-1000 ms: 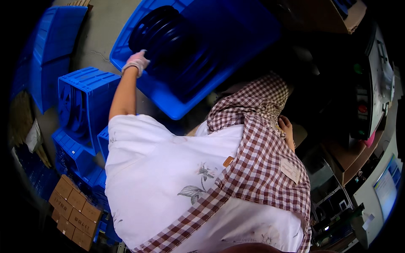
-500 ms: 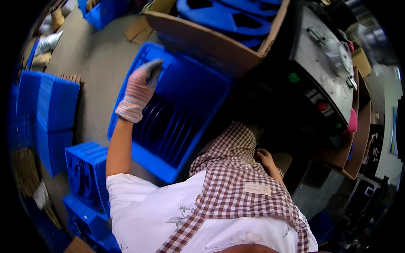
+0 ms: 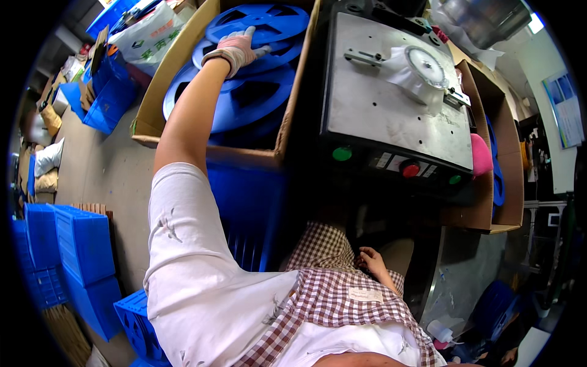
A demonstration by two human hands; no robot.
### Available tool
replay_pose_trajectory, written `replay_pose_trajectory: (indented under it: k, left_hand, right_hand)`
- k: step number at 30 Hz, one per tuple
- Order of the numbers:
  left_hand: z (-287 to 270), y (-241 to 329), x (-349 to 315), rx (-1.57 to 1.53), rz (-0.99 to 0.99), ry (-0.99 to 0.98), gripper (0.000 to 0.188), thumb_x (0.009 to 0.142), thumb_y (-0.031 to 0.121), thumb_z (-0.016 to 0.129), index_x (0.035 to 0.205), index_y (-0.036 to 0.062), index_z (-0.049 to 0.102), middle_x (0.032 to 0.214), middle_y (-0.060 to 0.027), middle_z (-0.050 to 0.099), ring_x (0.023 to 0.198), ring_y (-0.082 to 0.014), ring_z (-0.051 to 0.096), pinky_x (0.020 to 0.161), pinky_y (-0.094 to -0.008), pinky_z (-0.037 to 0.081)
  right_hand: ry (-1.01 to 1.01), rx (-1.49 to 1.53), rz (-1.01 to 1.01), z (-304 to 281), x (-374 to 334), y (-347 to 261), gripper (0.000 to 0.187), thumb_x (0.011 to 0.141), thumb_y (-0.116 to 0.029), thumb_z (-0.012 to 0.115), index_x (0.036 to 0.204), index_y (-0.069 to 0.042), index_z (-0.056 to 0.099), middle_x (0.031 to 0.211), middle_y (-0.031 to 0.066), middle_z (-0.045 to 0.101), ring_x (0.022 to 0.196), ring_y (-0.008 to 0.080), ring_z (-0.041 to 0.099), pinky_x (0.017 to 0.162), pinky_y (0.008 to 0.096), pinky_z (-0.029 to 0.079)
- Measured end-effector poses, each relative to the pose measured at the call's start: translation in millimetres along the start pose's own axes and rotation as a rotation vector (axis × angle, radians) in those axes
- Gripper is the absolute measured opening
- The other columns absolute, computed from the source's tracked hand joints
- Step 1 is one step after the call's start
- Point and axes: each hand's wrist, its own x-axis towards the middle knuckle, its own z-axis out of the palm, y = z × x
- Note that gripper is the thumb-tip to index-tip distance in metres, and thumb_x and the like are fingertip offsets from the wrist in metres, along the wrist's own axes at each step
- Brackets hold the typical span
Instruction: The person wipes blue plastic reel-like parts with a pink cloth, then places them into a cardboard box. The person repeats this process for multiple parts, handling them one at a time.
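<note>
My left hand [image 3: 237, 50], in a striped glove with grey fingertips, reaches into a cardboard box [image 3: 280, 144] at the upper left. Its fingers are spread over the blue plastic reels [image 3: 260, 92], touching or just above the topmost one; the exact contact is unclear. Several reels lie flat and overlap in the box. My right hand [image 3: 373, 262] is bare and rests low by my lap, beside the checked apron [image 3: 342, 293]. Its fingers are loosely bent and apart, and nothing shows in them.
Below the box is a blue crate [image 3: 244, 202] with slots, partly hidden by my sleeve. A metal-topped machine [image 3: 379, 79] with round buttons stands to the right, beside another cardboard box [image 3: 510, 202] holding blue reels. Stacked blue crates [image 3: 85, 244] stand at the left.
My left hand has moved up from over the blue crate into the box of reels. The view has shifted, showing more of the machine. My right hand stays by my lap.
</note>
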Motion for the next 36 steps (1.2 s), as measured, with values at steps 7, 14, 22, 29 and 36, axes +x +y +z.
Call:
replay_pose_trajectory:
  k: [7,14,22,29,36]
  left_hand:
    - [-9,37,-8,0.091,0.140,-0.256,0.084,0.081,0.068,0.057,0.133,0.0024,0.049,0.117,-0.0212,0.063,0.113,-0.0326,0.059,0.098,-0.0409,0.043]
    - [23,52,-40,0.155,0.114,-0.277,0.070,0.079,0.058,0.064,0.125,0.0058,0.059,0.123,-0.0163,0.061,0.117,-0.0300,0.057,0.100,-0.0392,0.043]
    - [25,73,-66,0.218,0.221,-0.483,0.060,0.084,0.035,0.063,0.134,0.0054,0.049,0.125,-0.0184,0.060,0.116,-0.0316,0.058,0.094,-0.0413,0.047]
    - [36,62,-83,0.166,0.099,-0.323,0.028,0.088,0.025,0.057,0.107,0.0065,0.066,0.104,-0.0170,0.069,0.098,-0.0330,0.067,0.084,-0.0420,0.053]
    - [-32,-39,-96,-0.067,0.037,0.325,0.024,0.089,0.028,0.058,0.106,0.0116,0.061,0.098,-0.0193,0.067,0.095,-0.0369,0.064,0.080,-0.0446,0.052]
  right_hand:
    - [0.017,0.066,0.103,21,-25,-16,0.033,0.095,-0.015,0.058,0.124,-0.001,0.054,0.091,0.0061,0.063,0.076,0.0133,0.061,0.065,0.0256,0.051]
    - [-0.035,0.048,0.097,15,-11,-8,0.033,0.096,-0.016,0.058,0.124,-0.001,0.053,0.091,0.0050,0.062,0.077,0.0135,0.059,0.067,0.0277,0.052]
    - [0.001,0.065,0.035,4,-12,-11,0.031,0.095,-0.013,0.057,0.123,0.000,0.055,0.092,0.0068,0.063,0.076,0.0130,0.059,0.066,0.0258,0.051]
    - [0.025,0.079,-0.019,1,-25,-17,0.032,0.095,-0.014,0.057,0.124,0.000,0.055,0.091,0.0071,0.064,0.075,0.0122,0.059,0.065,0.0243,0.051]
    - [-0.068,0.017,-0.210,16,-38,-92,0.030,0.095,-0.014,0.057,0.122,-0.002,0.057,0.089,0.0059,0.064,0.072,0.0094,0.056,0.060,0.0227,0.047]
